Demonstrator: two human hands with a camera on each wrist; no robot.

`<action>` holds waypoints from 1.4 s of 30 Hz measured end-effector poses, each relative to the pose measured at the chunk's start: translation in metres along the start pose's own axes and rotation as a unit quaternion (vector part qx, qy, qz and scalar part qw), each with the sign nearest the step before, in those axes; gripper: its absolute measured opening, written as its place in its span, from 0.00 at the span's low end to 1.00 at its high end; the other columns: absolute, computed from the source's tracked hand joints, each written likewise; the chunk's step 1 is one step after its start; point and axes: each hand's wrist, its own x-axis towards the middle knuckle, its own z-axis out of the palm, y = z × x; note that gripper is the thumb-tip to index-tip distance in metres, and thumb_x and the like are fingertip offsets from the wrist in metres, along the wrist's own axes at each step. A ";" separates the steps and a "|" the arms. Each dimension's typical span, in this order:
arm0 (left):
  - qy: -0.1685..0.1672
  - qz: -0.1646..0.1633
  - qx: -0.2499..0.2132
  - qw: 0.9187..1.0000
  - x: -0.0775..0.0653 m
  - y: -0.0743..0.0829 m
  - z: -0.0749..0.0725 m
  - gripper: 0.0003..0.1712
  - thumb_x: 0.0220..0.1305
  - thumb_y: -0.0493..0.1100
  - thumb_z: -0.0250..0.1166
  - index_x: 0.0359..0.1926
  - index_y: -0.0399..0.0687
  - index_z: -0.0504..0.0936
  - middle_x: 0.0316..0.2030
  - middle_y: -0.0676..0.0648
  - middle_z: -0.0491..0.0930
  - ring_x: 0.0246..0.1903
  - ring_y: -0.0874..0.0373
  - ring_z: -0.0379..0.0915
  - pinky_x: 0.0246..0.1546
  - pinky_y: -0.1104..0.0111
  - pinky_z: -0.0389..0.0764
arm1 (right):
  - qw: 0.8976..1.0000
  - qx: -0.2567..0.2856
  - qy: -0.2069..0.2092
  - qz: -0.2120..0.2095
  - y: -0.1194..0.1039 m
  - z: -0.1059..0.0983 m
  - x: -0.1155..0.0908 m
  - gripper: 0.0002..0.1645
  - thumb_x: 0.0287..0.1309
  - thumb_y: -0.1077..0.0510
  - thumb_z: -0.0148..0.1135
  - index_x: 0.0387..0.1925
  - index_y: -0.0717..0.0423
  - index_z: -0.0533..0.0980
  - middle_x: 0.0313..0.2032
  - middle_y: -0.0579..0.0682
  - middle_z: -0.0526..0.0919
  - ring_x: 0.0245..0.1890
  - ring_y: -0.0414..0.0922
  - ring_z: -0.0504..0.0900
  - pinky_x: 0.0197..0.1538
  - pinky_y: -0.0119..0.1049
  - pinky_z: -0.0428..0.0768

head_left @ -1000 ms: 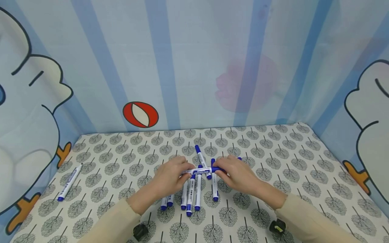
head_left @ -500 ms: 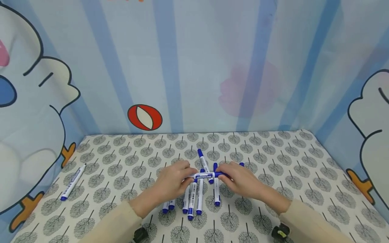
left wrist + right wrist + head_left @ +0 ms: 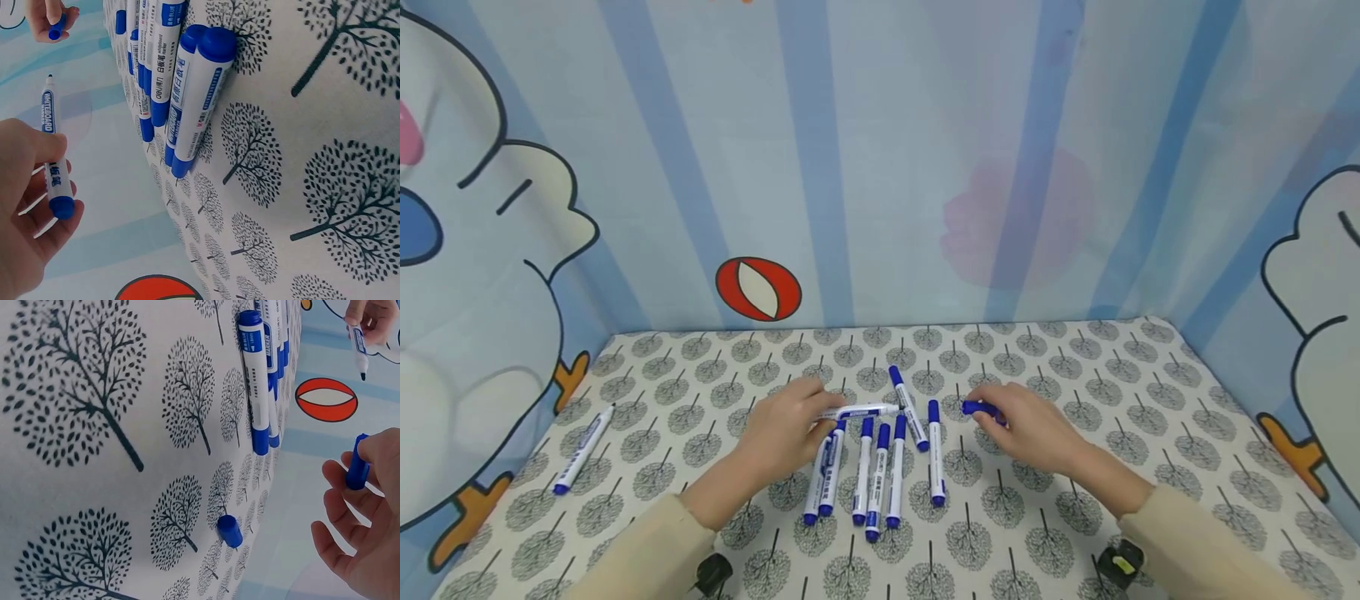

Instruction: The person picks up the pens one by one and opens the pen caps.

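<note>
My left hand (image 3: 784, 427) pinches an uncapped whiteboard marker (image 3: 871, 410) by its barrel, its dark tip pointing right toward the other hand. In the left wrist view the blue end of this marker (image 3: 61, 207) shows below the thumb. Between thumb and fingers my right hand (image 3: 1033, 427) holds a blue marker cap (image 3: 358, 465), apart from the marker. Several capped markers (image 3: 936, 454) lie in a loose row below and between the hands. One capped marker (image 3: 908, 408) lies slanted at the back of that group.
A second uncapped marker (image 3: 582, 452) lies at the left of the tree-patterned tablecloth (image 3: 700, 400). A loose blue cap (image 3: 230, 531) stands on the cloth near the right hand. Printed fabric (image 3: 895, 167) hangs behind the table.
The cap has come off the marker. My left hand has moved left with the marker, my right hand right with the cap, uncovering the row of markers.
</note>
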 end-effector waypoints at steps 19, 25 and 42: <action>-0.069 -0.076 0.001 0.995 -0.012 -0.018 -0.010 0.13 0.47 0.39 0.69 0.38 0.51 0.83 0.33 0.54 0.81 0.28 0.62 0.77 0.19 0.76 0.72 | 0.999 -0.006 0.034 0.023 0.010 0.000 0.000 0.11 0.52 0.59 0.63 0.40 0.55 0.77 0.30 0.44 0.79 0.28 0.40 0.76 0.29 0.28 0.73; -0.084 -0.102 -0.005 0.991 -0.017 -0.027 -0.013 0.12 0.49 0.39 0.69 0.38 0.50 0.83 0.36 0.52 0.82 0.28 0.61 0.77 0.18 0.75 0.71 | 0.998 -0.010 0.045 0.045 0.010 0.000 0.002 0.13 0.50 0.59 0.65 0.39 0.58 0.78 0.31 0.46 0.78 0.28 0.41 0.75 0.28 0.26 0.73; -0.110 -0.177 -0.022 0.978 -0.032 -0.058 -0.019 0.13 0.50 0.39 0.66 0.40 0.48 0.82 0.35 0.49 0.80 0.23 0.60 0.72 0.15 0.72 0.68 | 0.995 0.009 0.045 0.083 0.024 -0.007 0.002 0.16 0.53 0.58 0.63 0.44 0.58 0.75 0.30 0.45 0.79 0.28 0.39 0.73 0.30 0.30 0.73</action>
